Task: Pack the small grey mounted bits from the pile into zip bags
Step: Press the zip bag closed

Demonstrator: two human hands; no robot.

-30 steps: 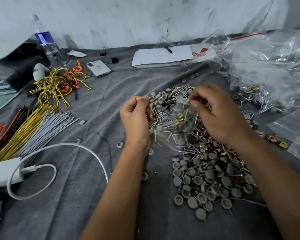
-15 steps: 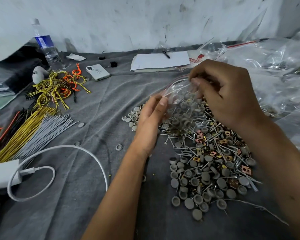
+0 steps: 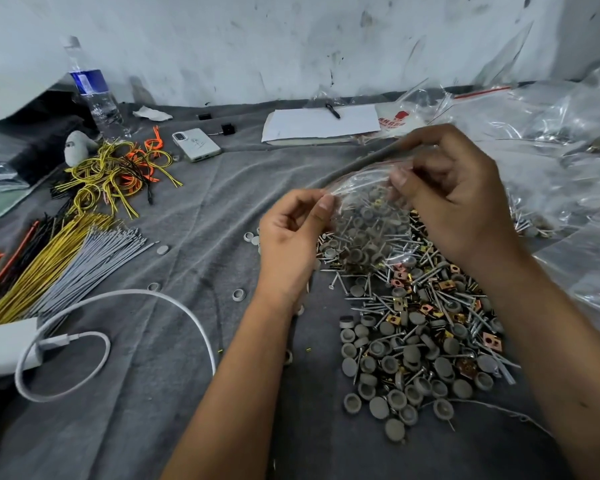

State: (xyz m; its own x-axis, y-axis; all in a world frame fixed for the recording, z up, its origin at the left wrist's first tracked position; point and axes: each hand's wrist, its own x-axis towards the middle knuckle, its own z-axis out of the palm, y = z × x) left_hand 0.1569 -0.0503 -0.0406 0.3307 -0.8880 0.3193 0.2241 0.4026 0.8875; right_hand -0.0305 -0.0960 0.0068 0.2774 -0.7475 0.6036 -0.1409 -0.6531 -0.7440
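Spilling looks the main risk: the pile (image 3: pixel 420 344) of round grey cupped bits, thin steel screws and brassy square clips lies loose on the wrinkled grey cloth (image 3: pixel 174 393) toward its near right edge. Above it the left hand (image 3: pixel 288 237) and right hand (image 3: pixel 454 199) each pinch the filled, slippery clear zip bag (image 3: pixel 364 216) at its mouth; a slack pinch could dump it.
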